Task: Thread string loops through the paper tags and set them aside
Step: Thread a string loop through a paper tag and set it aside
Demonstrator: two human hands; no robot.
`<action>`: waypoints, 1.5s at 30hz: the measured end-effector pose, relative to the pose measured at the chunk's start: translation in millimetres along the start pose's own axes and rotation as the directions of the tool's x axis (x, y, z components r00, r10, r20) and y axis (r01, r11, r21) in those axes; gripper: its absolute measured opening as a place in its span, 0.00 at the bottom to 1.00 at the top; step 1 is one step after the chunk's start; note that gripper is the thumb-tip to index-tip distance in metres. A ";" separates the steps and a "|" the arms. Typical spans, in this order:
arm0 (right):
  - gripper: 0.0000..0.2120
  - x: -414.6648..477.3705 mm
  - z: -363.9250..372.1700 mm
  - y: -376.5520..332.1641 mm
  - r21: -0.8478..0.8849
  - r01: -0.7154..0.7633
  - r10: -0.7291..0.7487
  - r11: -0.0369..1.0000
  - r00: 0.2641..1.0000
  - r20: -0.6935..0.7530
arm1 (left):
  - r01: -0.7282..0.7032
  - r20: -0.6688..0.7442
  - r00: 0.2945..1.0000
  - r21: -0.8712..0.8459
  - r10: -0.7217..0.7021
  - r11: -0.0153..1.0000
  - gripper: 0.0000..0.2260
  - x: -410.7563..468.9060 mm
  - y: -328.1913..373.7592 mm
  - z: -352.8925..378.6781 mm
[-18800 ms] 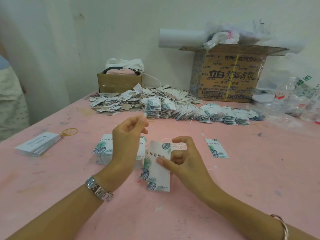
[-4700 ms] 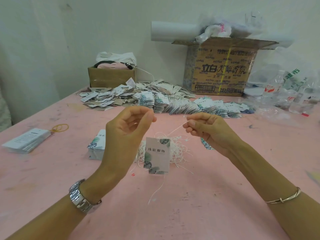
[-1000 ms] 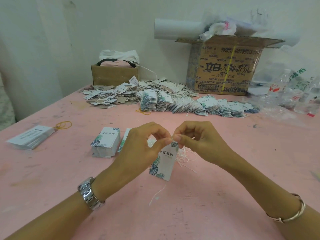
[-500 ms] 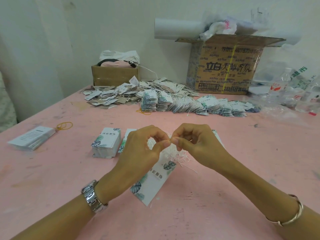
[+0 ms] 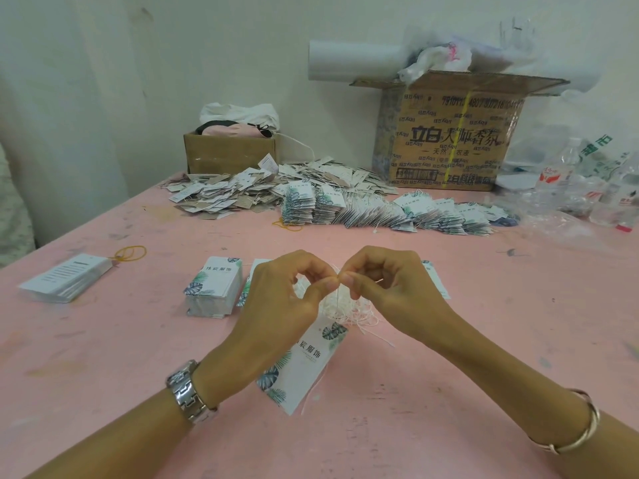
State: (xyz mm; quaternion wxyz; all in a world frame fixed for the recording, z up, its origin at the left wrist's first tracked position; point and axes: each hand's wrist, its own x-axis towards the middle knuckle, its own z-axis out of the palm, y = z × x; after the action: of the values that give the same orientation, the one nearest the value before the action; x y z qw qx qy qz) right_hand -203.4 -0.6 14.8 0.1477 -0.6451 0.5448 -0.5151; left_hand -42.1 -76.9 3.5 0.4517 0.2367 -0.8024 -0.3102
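A white paper tag (image 5: 303, 363) with green leaf prints hangs tilted below my hands, on a thin white string (image 5: 336, 299). My left hand (image 5: 281, 299) and my right hand (image 5: 387, 288) meet fingertip to fingertip above it, each pinching the string. A tangle of loose white strings (image 5: 349, 311) lies on the pink table (image 5: 449, 357) just behind the tag. A stack of unthreaded tags (image 5: 214, 288) stands left of my left hand. A second stack beside it is mostly hidden by that hand. A long row of strung tags (image 5: 387, 210) lies further back.
A heap of mixed tags (image 5: 242, 191) and a small cardboard box (image 5: 230, 153) stand at the back left, a large printed box (image 5: 453, 133) at the back right. Plastic bottles (image 5: 560, 171) crowd the right edge. A stack of white cards (image 5: 67, 278) and rubber bands (image 5: 131, 253) lie left.
In the last second the tag dropped from upright under my fingertips to hanging lower and tilted. My hands stayed together, pinching the string.
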 end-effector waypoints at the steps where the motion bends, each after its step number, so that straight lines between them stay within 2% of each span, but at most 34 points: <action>1: 0.03 2.8 -1.6 -1.1 0.007 0.003 -0.002 1.000 1.000 -0.008 | -0.001 0.004 1.000 -0.014 0.001 1.000 0.05 1.5 0.4 -0.6; 3: 0.03 4.4 -4.6 -3.6 0.018 0.020 -0.019 1.000 1.000 -0.025 | -0.018 0.013 1.000 -0.029 0.018 0.999 0.03 5.0 1.7 -2.0; 6: 0.12 0.3 -4.8 -2.5 0.113 -0.002 0.007 0.994 0.999 -0.041 | -0.029 -0.002 1.000 -0.041 0.029 0.999 0.04 9.5 0.4 -3.8; 8: 0.17 9.4 4.4 5.0 0.156 -0.155 0.167 0.975 0.984 -0.064 | -0.004 -0.042 0.999 -0.088 0.000 0.996 0.04 12.3 -1.4 -4.5; 9: 0.18 16.0 11.2 8.7 0.129 -0.279 0.288 0.952 0.956 -0.056 | 0.017 -0.069 0.997 -0.130 -0.026 0.991 0.04 14.1 -2.5 -5.3; 10: 0.17 17.1 16.7 11.4 0.119 -0.396 0.399 0.910 0.917 0.002 | 0.038 -0.099 0.993 -0.181 -0.056 0.983 0.03 16.0 -3.7 -6.5; 11: 0.19 12.9 22.2 14.3 0.114 -0.455 0.448 0.883 0.890 0.082 | 0.055 -0.130 0.988 -0.233 -0.087 0.971 0.03 17.5 -4.9 -8.1; 14: 0.35 -8.1 43.0 12.7 0.076 -0.372 0.353 0.925 0.916 0.193 | 0.083 -0.206 0.965 -0.350 -0.163 0.933 0.03 20.9 -7.9 -12.0; 16: 0.38 -19.5 47.8 14.2 0.140 -0.318 0.289 0.938 0.937 0.195 | 0.085 -0.241 0.950 -0.406 -0.196 0.910 0.03 22.3 -9.1 -12.5; 19: 0.33 -15.0 50.9 14.6 0.179 -0.265 0.241 0.947 0.960 0.145 | 0.087 -0.279 0.931 -0.459 -0.236 0.884 0.03 25.3 -9.1 -13.4; 22: 0.24 -14.8 50.1 17.2 0.156 -0.222 0.211 0.963 0.974 0.084 | 0.078 -0.284 0.926 -0.499 -0.248 0.863 0.03 26.5 -8.4 -14.3; 26: 0.09 -15.4 49.2 17.4 0.142 -0.233 0.218 0.962 0.969 0.114 | 0.069 -0.292 0.921 -0.529 -0.258 0.846 0.04 26.7 -7.0 -13.7; 29: 0.15 -15.3 50.2 14.4 0.236 -0.238 0.219 0.942 0.970 0.104 | 0.078 -0.331 0.888 -0.572 -0.317 0.816 0.05 29.6 -8.2 -15.3; 32: 0.21 -15.4 46.2 10.8 0.329 -0.172 0.173 0.928 0.985 0.029 | 0.116 -0.394 0.817 -0.603 -0.421 0.789 0.06 32.4 -11.7 -18.3; 35: 0.13 -14.2 41.6 9.7 0.358 -0.099 0.120 0.929 0.992 -0.038 | 0.145 -0.432 0.741 -0.643 -0.513 0.752 0.07 34.1 -15.5 -21.6; 38: 0.07 -10.4 35.8 12.1 0.357 -0.056 0.091 0.933 0.992 -0.083 | 0.179 -0.424 0.710 -0.664 -0.563 0.726 0.06 33.6 -18.0 -21.4; 40: 0.08 -6.3 27.6 12.8 0.358 -0.045 0.095 0.932 0.988 -0.121 | 0.202 -0.394 0.720 -0.669 -0.572 0.716 0.04 31.4 -19.0 -20.5; 45: 0.07 9.5 -6.9 14.6 0.318 -0.057 0.127 0.946 0.971 -0.203 | 0.303 -0.251 0.821 -0.571 -0.513 0.763 0.03 25.0 -19.0 -18.3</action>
State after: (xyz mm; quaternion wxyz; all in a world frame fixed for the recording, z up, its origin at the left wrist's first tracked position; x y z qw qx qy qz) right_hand -218.3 -11.5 11.5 0.2096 -0.5264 0.4999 -0.6550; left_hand -36.2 -111.8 11.7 0.5682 0.3393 -0.5115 -0.5481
